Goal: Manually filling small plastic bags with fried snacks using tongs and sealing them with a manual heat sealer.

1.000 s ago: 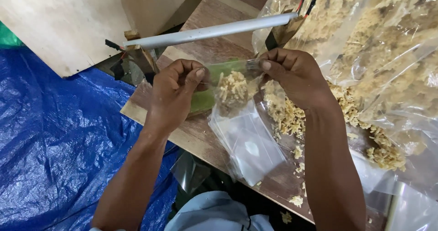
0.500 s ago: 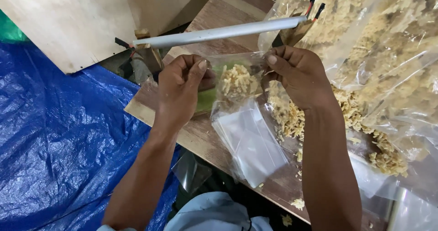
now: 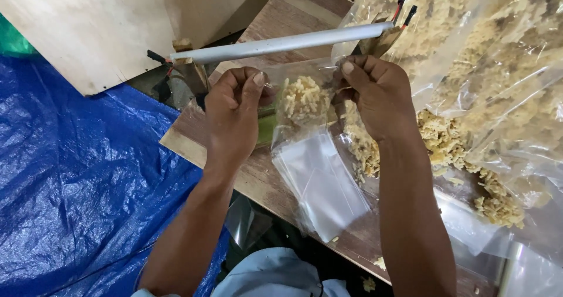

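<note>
My left hand [image 3: 234, 112] and my right hand [image 3: 375, 94] pinch the two top corners of a small clear plastic bag [image 3: 302, 100] with pale yellow crunchy snack pieces inside. The bag hangs stretched between them, just below a long grey rod [image 3: 281, 43] mounted on small wooden posts with red and black wires at its right end. Under the bag lies a stack of empty clear bags [image 3: 322, 182] on a wooden board [image 3: 193, 138].
A large clear bag of the same yellow snack [image 3: 498, 56] fills the right side, with loose pieces [image 3: 457, 150] spilled on the board. Blue tarpaulin [image 3: 70, 180] covers the floor at left. A plywood panel [image 3: 88, 21] stands at top left.
Both hands have lifted the filled bag a little closer to the grey rod and pulled its top edge tauter. The view has shifted slightly.
</note>
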